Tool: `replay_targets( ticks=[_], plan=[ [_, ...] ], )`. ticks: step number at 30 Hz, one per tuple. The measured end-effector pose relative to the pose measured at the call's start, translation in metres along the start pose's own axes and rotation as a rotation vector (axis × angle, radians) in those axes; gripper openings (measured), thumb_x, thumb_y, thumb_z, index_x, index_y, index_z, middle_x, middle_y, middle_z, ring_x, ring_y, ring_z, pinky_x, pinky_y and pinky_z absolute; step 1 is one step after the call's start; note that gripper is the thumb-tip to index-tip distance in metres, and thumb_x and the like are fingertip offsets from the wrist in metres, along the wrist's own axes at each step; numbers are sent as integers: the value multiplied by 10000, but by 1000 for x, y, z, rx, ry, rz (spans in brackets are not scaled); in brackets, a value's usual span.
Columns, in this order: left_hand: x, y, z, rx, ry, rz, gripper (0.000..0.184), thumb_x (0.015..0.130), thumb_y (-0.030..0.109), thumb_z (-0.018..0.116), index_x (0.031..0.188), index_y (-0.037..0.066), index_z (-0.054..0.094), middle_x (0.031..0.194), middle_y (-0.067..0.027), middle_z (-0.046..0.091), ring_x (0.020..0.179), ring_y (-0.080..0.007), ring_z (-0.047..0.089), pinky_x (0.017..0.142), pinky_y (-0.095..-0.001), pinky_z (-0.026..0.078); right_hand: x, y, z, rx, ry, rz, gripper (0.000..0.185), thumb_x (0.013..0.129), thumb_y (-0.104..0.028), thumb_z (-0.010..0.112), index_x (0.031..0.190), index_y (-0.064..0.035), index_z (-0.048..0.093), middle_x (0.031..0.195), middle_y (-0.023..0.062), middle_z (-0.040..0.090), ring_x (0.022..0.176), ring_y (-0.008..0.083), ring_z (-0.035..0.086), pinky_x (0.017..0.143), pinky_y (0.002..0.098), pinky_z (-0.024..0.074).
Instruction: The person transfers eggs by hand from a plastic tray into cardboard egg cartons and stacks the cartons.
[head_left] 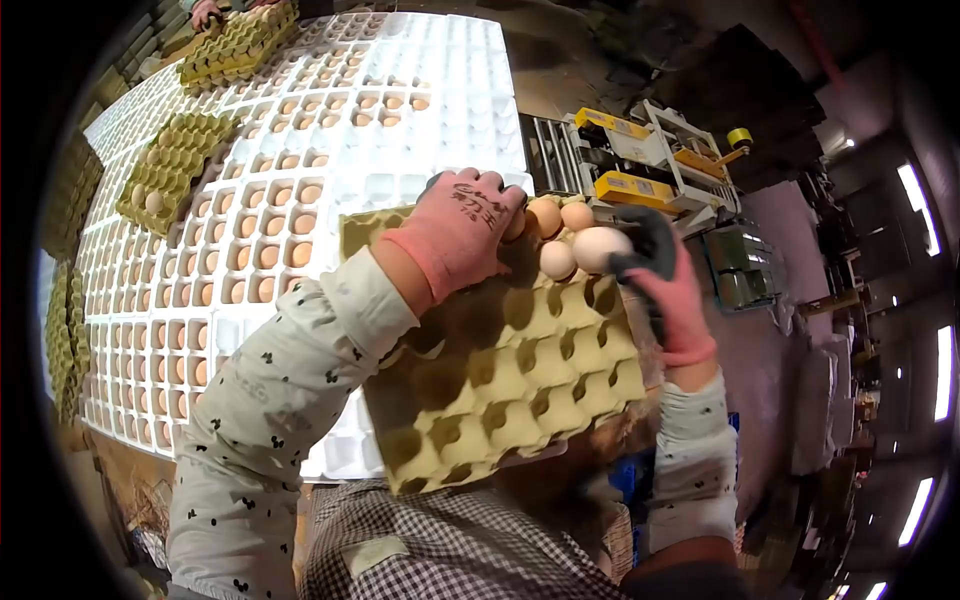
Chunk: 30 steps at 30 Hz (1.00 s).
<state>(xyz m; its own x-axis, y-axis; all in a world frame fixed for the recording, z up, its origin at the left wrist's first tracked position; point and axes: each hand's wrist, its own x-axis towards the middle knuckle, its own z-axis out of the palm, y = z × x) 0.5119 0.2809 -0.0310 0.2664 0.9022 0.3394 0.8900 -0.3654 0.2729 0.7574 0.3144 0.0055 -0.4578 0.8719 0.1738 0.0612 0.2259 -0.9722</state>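
A yellowish pulp egg tray (520, 375) lies tilted in front of me, its near rows of cups without eggs. Several brown eggs (557, 260) sit together at its far right corner. My right hand (668, 290), in a pink glove with dark fingertips, pinches a pale egg (603, 250) beside them. Over the tray's far left part, my left hand (455, 235), also in a pink glove, curls its fingers downward. An egg (514, 226) shows partly at its fingers' right side; what lies beneath the palm is hidden.
White trays (425, 75) cover the table, many cups holding brown eggs (273, 227). A pulp tray with two eggs (175, 165) rests on them at left. Another person's hand (205, 12) is near stacked trays (240, 45). A roller conveyor with a yellow machine (635, 188) stands beyond.
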Motion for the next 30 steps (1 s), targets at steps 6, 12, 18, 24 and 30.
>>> replay_targets(
  ticks=[6, 12, 18, 24, 30],
  plan=[
    [19, 3, 0, -1103, 52, -366, 436, 747, 223, 763, 1083, 34, 559, 939, -128, 649, 834, -287, 641, 753, -387, 525, 19, 16, -57, -985, -261, -147, 609, 681, -153, 828, 1234, -80, 584, 1194, 130, 579, 1046, 271, 609, 879, 363, 521],
    [32, 61, 27, 121, 57, 45, 180, 701, 199, 727, 796, 90, 619, 789, -97, 610, 785, -283, 646, 656, -346, 551, 28, 28, -65, -402, -190, 15, 584, 701, -54, 783, 1236, -63, 548, 1163, 98, 600, 1033, 222, 601, 892, 323, 507],
    [46, 22, -16, -190, 19, -53, 345, 776, 96, 734, 1113, 107, 661, 1023, -55, 658, 822, -236, 689, 756, -337, 577, 50, 28, -74, -607, -195, -119, 624, 690, -85, 794, 1273, -103, 569, 1224, 127, 565, 1109, 234, 592, 935, 329, 492],
    [51, 27, -4, 130, -79, -24, 375, 722, 266, 809, 1033, 93, 690, 976, -96, 624, 854, -236, 671, 764, -338, 541, 67, 13, -12, -1478, -264, -253, 522, 679, -184, 815, 1161, -227, 622, 1128, 113, 531, 1028, 297, 590, 857, 391, 518],
    [-61, -66, -78, -1164, -39, -388, 343, 929, 232, 643, 1208, 35, 615, 958, -32, 641, 804, -106, 582, 673, -239, 475, 26, 0, -14, -948, 16, -232, 551, 777, -162, 744, 1287, -63, 561, 1323, 118, 545, 1226, 276, 538, 1044, 350, 437]
  ],
)
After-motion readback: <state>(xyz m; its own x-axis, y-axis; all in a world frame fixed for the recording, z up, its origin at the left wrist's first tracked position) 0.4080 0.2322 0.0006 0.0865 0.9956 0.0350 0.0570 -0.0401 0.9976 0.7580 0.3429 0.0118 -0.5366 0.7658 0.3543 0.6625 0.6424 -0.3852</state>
